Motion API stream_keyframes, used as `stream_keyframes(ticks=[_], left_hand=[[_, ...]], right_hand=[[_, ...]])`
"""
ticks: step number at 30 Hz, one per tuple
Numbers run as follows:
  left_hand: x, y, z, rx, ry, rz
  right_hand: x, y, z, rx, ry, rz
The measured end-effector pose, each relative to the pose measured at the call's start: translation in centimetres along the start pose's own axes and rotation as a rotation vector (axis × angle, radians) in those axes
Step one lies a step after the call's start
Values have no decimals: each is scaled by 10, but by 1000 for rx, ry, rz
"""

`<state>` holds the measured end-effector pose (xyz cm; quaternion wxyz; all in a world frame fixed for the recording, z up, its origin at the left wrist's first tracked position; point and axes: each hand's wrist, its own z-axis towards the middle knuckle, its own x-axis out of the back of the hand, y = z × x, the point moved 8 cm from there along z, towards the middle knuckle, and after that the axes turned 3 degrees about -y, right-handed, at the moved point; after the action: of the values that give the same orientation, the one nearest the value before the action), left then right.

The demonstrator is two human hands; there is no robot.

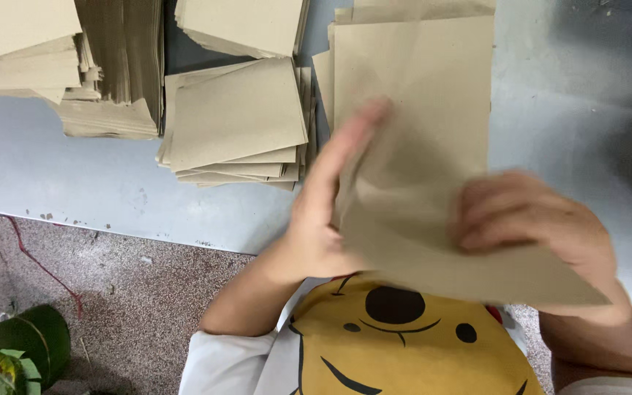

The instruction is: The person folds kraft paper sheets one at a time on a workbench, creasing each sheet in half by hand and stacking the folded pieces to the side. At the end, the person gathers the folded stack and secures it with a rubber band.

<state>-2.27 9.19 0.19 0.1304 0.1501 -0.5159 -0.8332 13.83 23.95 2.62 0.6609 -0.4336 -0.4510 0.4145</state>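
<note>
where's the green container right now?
Head view, bottom-left corner: the green container sits on the speckled floor, below the table edge and left of the left hand.

Pale blue table [96, 183] bearing brown paper stacks.
One stack [239, 121] sits near the front edge, two more [111, 80] [243, 25] lie toward the back, and another [16, 47] fills the far left corner.

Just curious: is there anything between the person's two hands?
Yes. In the head view, a brown paper sheet spans the gap between the left hand and the right hand; both hands hold it above the grey table.
</note>
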Motion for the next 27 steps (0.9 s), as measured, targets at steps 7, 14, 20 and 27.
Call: stream_keyframes(ticks=[7, 14, 20, 27], left_hand=[[-1, -22, -12, 39, 78, 82], [-1, -46, -19, 66, 150, 285], [12, -17, -28, 176, 244, 157], [-23, -1, -15, 315, -241, 546]], right_hand=[[-7, 27, 8, -36, 275, -29], [-31, 64, -9, -102, 183, 172], [-26, 59, -12, -257, 167, 133], [-18, -13, 35, -137, -16, -371]])
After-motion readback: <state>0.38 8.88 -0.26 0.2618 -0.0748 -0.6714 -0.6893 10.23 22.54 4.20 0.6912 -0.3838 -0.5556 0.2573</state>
